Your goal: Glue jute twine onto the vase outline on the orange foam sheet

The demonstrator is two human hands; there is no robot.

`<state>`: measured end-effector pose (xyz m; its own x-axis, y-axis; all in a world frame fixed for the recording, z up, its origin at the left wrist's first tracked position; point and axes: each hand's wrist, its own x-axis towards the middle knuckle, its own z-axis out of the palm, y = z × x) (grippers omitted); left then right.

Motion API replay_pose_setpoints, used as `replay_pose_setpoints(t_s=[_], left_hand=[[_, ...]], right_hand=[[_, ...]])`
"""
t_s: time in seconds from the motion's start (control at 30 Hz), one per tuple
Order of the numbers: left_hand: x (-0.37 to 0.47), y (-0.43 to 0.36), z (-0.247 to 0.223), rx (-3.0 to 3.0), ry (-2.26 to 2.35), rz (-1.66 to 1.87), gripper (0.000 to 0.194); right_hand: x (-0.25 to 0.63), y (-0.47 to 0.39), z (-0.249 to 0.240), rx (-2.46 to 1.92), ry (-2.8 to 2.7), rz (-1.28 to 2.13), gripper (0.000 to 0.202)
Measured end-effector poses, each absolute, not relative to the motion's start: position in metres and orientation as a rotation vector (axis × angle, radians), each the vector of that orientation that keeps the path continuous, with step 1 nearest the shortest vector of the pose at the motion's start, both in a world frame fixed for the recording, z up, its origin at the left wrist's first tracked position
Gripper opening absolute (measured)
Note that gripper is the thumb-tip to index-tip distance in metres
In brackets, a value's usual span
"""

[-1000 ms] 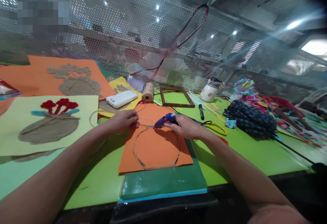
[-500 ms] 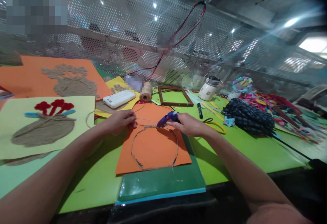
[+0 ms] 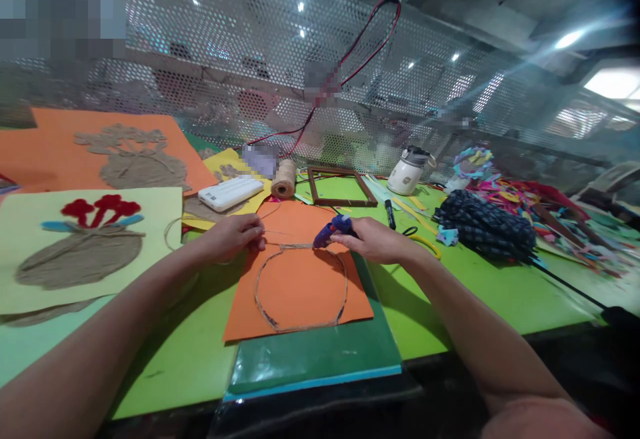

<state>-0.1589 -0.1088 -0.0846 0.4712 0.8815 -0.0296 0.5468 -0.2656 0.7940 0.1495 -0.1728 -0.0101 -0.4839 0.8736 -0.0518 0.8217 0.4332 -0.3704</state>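
Note:
On an orange sheet [image 3: 300,292] lies a vase-shaped outline of jute twine [image 3: 257,287]. My right hand [image 3: 373,239] is closed round a blue glue gun [image 3: 330,229], whose tip points down at the right part of the outline's top edge. My left hand [image 3: 237,233] pinches a loose strand of the twine just left of the sheet's upper part, and the strand runs across to the outline's top. Behind the sheet the twine spool [image 3: 284,179] rests on its side. Beneath the sheet is a green book or folder [image 3: 315,359].
To the left lie finished twine-vase pictures on a pale yellow sheet [image 3: 163,225] and an orange sheet [image 3: 193,152]. A white power bank [image 3: 231,192], brown frame [image 3: 345,202], marker [image 3: 390,214], yellow-handled scissors [image 3: 430,247], bottle [image 3: 407,171] and dark folded umbrella [image 3: 485,229] surround the work.
The glue gun's tip has shifted slightly to the right along the outline's top edge, in my right hand. My left hand keeps its pinch on the twine, nearly still.

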Motion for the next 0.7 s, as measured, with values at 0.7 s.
replay_pose_setpoints(t_s=[0.7], left_hand=[[-0.161,-0.106,-0.091,1.893,1.157,0.596,0.031]], right_hand=[[0.164,-0.171,-0.004,-1.629,-2.555,0.463,0.038]])
